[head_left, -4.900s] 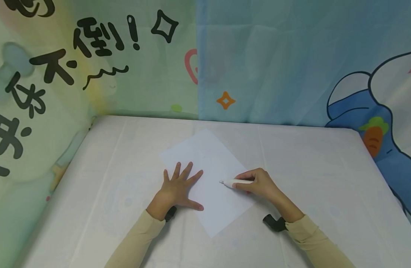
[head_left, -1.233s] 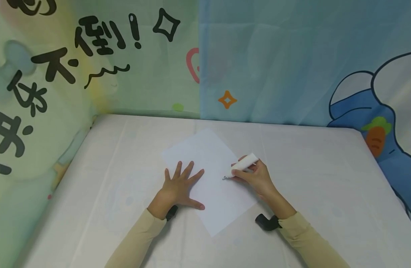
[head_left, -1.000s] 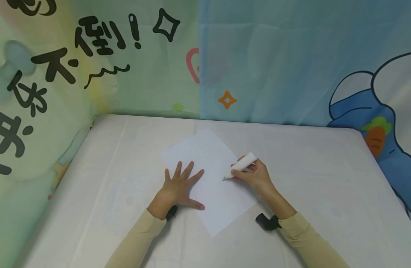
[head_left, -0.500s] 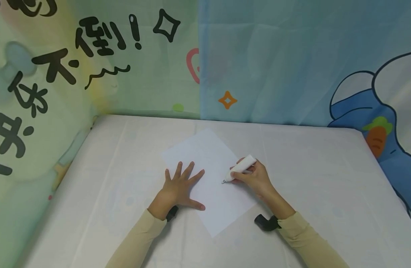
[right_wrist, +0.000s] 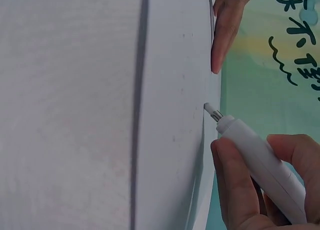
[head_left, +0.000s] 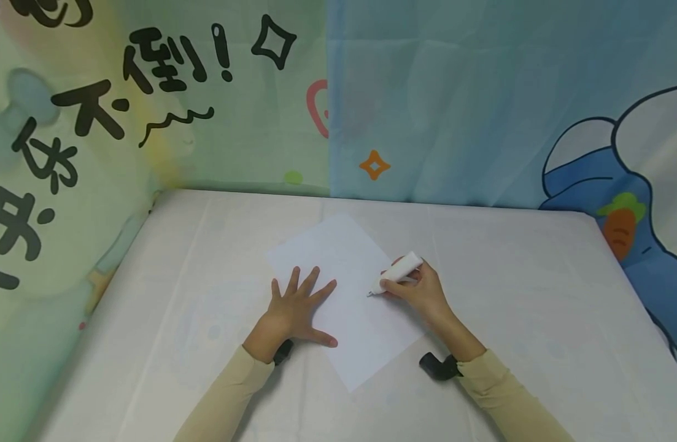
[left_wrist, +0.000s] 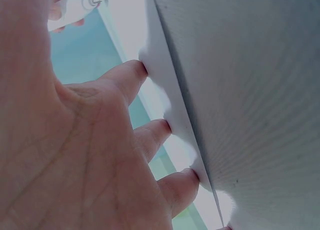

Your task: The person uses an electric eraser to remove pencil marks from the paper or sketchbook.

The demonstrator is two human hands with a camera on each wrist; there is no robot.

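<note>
A white sheet of paper (head_left: 344, 245) lies turned cornerwise on the white-covered table. My left hand (head_left: 294, 313) rests on its left part with the fingers spread; in the left wrist view the fingertips (left_wrist: 187, 177) press down at the sheet. My right hand (head_left: 426, 301) pinches a thick white electric eraser (head_left: 400, 270) between thumb and fingers. Its barrel slants up to the right. The right wrist view shows a metal collet and a pale tip (right_wrist: 208, 107) right at the sheet's surface. A few faint specks (right_wrist: 182, 90) dot the paper there.
White cloth (head_left: 509, 276) covers the table around the sheet. A green printed curtain (head_left: 250, 141) with black characters and a blue one (head_left: 454, 110) with a cartoon figure stand behind it. A black wrist camera (head_left: 440, 366) sits below the right wrist.
Since the earliest frame, my right hand has turned the electric eraser from nearly flat to a steeper slant. Over the last second its tip shifts slightly down and back up. The left hand stays put.
</note>
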